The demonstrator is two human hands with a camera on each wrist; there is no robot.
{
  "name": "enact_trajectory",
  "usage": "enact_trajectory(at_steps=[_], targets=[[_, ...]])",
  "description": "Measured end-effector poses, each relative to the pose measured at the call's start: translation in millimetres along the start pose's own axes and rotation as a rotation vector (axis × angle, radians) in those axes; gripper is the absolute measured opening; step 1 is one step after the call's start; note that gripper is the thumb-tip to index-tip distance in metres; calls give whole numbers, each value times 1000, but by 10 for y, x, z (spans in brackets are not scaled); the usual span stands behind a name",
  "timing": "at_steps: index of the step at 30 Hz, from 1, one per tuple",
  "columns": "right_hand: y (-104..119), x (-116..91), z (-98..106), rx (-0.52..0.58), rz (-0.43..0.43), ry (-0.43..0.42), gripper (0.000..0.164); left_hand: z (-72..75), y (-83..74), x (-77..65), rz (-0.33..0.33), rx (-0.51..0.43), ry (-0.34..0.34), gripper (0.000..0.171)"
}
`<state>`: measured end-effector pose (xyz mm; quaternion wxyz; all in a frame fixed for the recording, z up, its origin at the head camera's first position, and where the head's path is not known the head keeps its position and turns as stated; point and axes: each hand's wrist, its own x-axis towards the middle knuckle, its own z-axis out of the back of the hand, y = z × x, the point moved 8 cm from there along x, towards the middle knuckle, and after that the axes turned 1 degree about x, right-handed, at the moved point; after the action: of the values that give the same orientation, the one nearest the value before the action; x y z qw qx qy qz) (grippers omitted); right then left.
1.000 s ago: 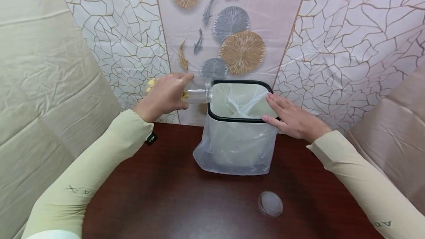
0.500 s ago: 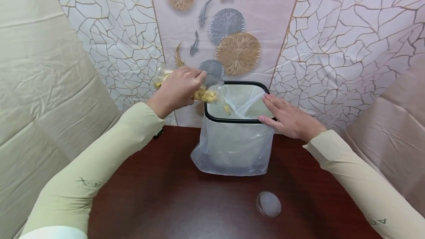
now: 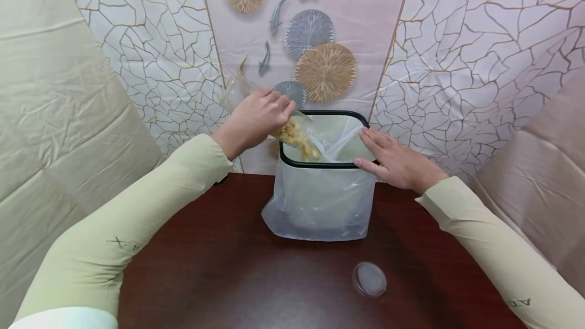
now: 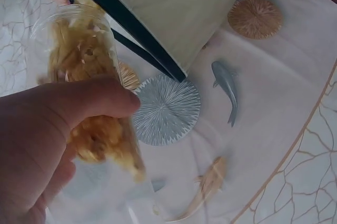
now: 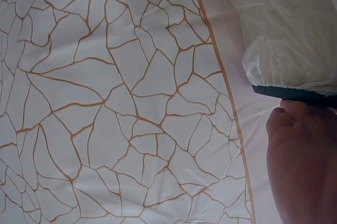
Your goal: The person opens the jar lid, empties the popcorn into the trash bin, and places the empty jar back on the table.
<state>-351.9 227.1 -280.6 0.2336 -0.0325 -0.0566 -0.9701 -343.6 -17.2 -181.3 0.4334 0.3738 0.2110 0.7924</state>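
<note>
My left hand (image 3: 260, 118) grips a clear plastic jar (image 3: 305, 120), tilted with its mouth down over the left side of the trash bin. Yellow crinkled pieces (image 3: 292, 133), perhaps snack chips, crowd towards the jar's mouth and spill into the bin. In the left wrist view the thumb lies across the jar, and yellow pieces (image 4: 87, 56) fill its mouth end. The pale bin has a black rim (image 3: 324, 165) and is lined with a translucent plastic bag (image 3: 326, 207). My right hand (image 3: 395, 161) rests with extended fingers on the rim's right front corner.
A round clear lid (image 3: 369, 279) lies on the dark reddish-brown table (image 3: 274, 288), in front of the bin. Patterned cloth (image 3: 173, 55) with fish and disc motifs hangs close behind. Beige quilted panels (image 3: 41, 90) stand at both sides.
My left hand has moved right and tipped the jar from nearly level to steeply mouth-down; yellow pieces have slid forward and pour into the bin. My right hand keeps its place on the rim.
</note>
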Motion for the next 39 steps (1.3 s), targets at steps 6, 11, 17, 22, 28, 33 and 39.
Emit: enact_trajectory(at_steps=[6, 11, 17, 22, 28, 33, 39], targets=[[1, -1, -2, 4, 4, -6, 84, 9, -78, 48, -105, 129, -50, 23], [9, -5, -9, 5, 8, -8, 84, 20, -159, 58, -178, 245, -133, 24], [10, -5, -16, 4, 9, -12, 84, 57, -245, 65, -250, 335, -274, 26], [5, -11, -11, 4, 11, -16, 84, 75, -278, 74, -275, 365, -320, 26], [-4, -22, -9, 3, 5, -10, 84, 43, -151, 75, -130, 207, -218, 27], [-8, -21, -6, 6, -2, -4, 85, -12, 91, -33, 116, -178, -148, 35], [-14, -18, -11, 6, -8, -2, 85, -248, 378, -322, 431, -560, -105, 71]])
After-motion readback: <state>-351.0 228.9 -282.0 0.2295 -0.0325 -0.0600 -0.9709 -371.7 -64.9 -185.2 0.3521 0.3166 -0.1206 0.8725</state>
